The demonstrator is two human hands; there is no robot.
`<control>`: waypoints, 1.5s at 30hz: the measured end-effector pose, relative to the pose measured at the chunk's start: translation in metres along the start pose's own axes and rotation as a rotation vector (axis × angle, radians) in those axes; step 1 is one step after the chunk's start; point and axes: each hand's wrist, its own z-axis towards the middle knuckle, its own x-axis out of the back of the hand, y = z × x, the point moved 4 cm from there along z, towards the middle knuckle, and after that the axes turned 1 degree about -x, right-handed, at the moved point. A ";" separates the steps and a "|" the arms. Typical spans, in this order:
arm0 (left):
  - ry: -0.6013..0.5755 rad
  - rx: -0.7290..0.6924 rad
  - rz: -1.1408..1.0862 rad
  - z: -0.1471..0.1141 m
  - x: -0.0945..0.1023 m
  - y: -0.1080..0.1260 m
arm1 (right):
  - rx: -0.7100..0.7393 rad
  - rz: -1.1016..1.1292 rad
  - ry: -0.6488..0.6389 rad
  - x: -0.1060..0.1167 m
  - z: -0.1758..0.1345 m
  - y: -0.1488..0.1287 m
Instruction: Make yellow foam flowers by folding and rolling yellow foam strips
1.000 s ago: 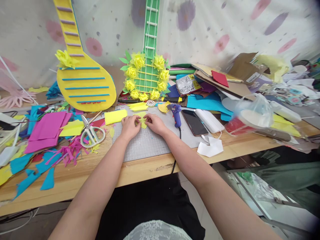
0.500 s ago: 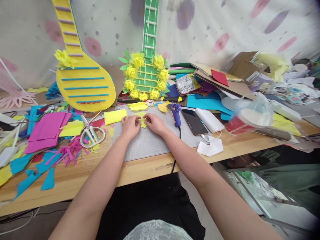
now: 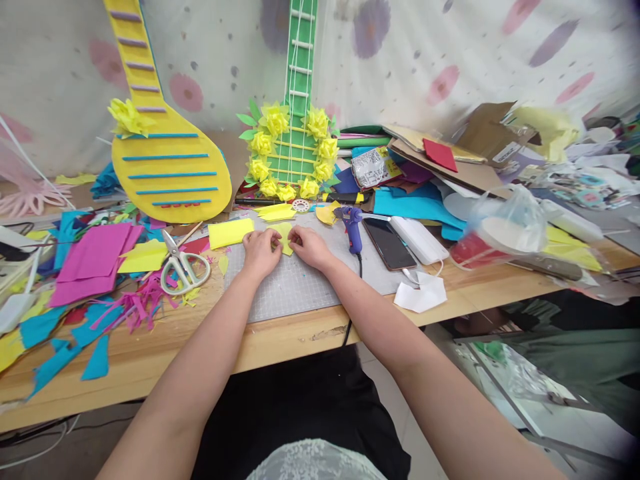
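Over the gridded grey cutting mat (image 3: 287, 297), a small piece of yellow crepe paper (image 3: 285, 237) spans the gap between my two hands. My left hand (image 3: 262, 253) pinches its left edge, fingers curled inward. From the other side, my right hand (image 3: 309, 247) has thumb and fingers closed on its right edge. The fingers partly cover the paper. A folded yellow crepe strip (image 3: 231, 233) lies just left of my left hand. More yellow pieces (image 3: 276, 213) rest behind the hands. A purple glue gun (image 3: 352, 230) stands to the right of my right hand.
Scissors (image 3: 185, 268) lie left among magenta sheets (image 3: 95, 260) and blue scraps. A phone (image 3: 389, 245) and white power bank (image 3: 419, 240) sit right, near a bagged red cup (image 3: 483, 243). Behind stand a yellow paper instrument (image 3: 173, 177) and a green one with yellow flowers (image 3: 293, 150).
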 end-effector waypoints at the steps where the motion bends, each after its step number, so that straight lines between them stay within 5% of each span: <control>1: 0.003 0.000 0.003 0.000 0.000 0.000 | -0.001 -0.005 0.000 0.000 0.000 0.000; 45: -0.018 -0.065 0.053 0.000 -0.001 0.005 | 0.014 -0.041 0.011 -0.002 0.000 0.000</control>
